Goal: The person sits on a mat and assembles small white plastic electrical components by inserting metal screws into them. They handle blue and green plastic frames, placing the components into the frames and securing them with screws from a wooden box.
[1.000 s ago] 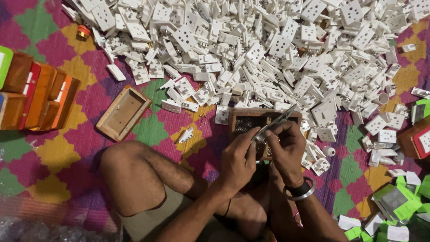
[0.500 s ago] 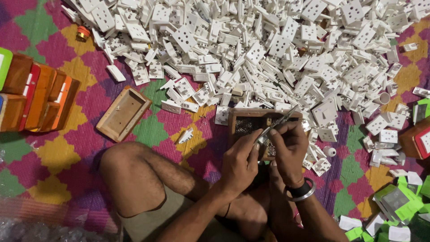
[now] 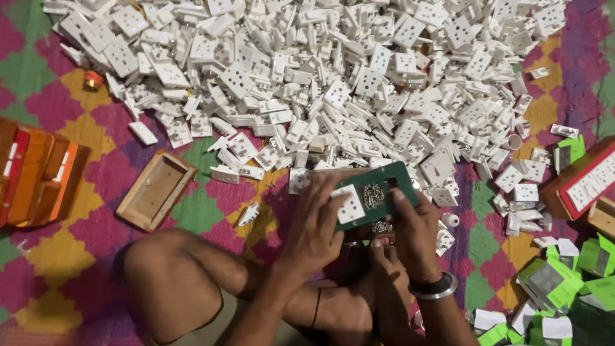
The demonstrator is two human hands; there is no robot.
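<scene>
Both hands grip a green board (image 3: 378, 195) just above the crossed legs: the left hand (image 3: 314, 227) presses a white socket plate (image 3: 350, 205) onto it, the right hand (image 3: 413, 234) clamps its edge. That plate looks barely seated; a tilt could slide it into the white pile (image 3: 333, 83) on the mat (image 3: 57, 256).

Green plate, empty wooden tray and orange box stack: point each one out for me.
green plate (image 3: 384, 186): head view, upper edge beside the socket.
empty wooden tray (image 3: 155, 190): head view, inner floor.
orange box stack (image 3: 38, 173): head view, top face.
</scene>
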